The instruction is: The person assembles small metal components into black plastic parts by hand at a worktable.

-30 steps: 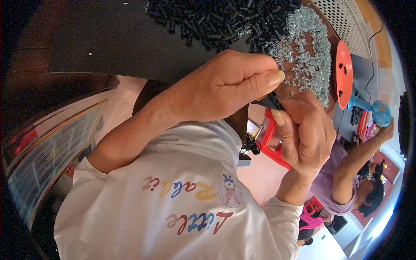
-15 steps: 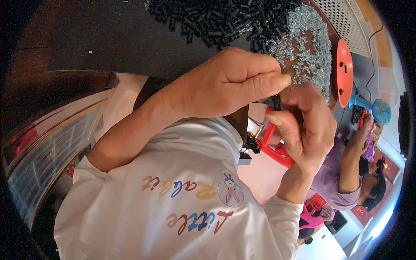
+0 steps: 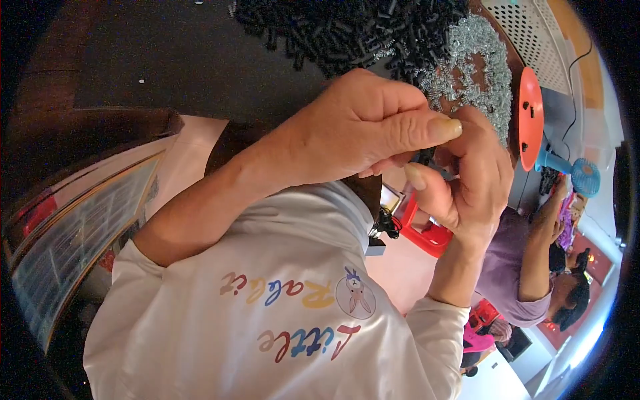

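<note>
My left hand [image 3: 373, 127] is closed in a pinch, its thumb pressed over the bent index finger. Whatever is in that pinch is hidden. Its fingertips meet the curled fingers of my right hand [image 3: 477, 180]. Between the right thumb and fingers a small black tube [image 3: 427, 157] shows in part, mostly covered by both hands. Beyond the hands lies a heap of short black tubes [image 3: 347, 33] on the dark table. Beside it, to the right, spreads a heap of small silver coil springs [image 3: 492, 60].
Right of the springs is a red plate [image 3: 531, 143] with a few black bits. A small blue fan [image 3: 587, 177] and a white perforated tray [image 3: 523, 33] are near it. Below the hands stands a red plastic frame [image 3: 432, 241]. A co-worker in purple [image 3: 510, 267] works at right.
My left thumb has slid right, over the right hand's fingers, and the hands are closer together. The black tube is more covered now.
</note>
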Available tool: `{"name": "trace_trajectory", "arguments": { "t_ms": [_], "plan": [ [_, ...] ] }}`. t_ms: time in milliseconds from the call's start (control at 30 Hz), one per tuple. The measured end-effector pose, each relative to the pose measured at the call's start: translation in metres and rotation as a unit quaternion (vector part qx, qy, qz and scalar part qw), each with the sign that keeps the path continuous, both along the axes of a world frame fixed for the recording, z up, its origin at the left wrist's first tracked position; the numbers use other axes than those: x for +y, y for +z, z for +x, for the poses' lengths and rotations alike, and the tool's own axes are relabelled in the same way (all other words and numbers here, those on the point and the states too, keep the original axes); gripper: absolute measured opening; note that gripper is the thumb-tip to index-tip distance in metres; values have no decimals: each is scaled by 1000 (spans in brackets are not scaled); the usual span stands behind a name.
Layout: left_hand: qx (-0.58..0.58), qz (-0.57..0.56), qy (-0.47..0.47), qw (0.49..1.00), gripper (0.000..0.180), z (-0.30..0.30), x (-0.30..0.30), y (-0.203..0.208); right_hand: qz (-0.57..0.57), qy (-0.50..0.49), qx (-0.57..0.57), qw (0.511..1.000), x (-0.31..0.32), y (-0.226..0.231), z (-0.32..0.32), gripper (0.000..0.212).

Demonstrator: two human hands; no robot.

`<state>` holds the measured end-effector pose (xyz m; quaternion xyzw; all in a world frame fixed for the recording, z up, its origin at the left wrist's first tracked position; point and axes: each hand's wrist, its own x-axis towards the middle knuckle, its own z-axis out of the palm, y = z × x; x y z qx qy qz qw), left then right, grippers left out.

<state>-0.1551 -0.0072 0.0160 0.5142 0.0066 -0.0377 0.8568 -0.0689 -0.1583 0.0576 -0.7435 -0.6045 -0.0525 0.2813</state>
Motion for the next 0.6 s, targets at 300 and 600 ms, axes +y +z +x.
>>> {"name": "trace_trajectory", "arguments": {
  "t_ms": [300,600],
  "plan": [
    [-43,15,22,999,34,2,5,-3,64,21,38,997,15,-8,1,32],
    [-46,-16,-9,999,39,5,1,0,91,5,-10,996,8,-12,3,33]
  ]
}}
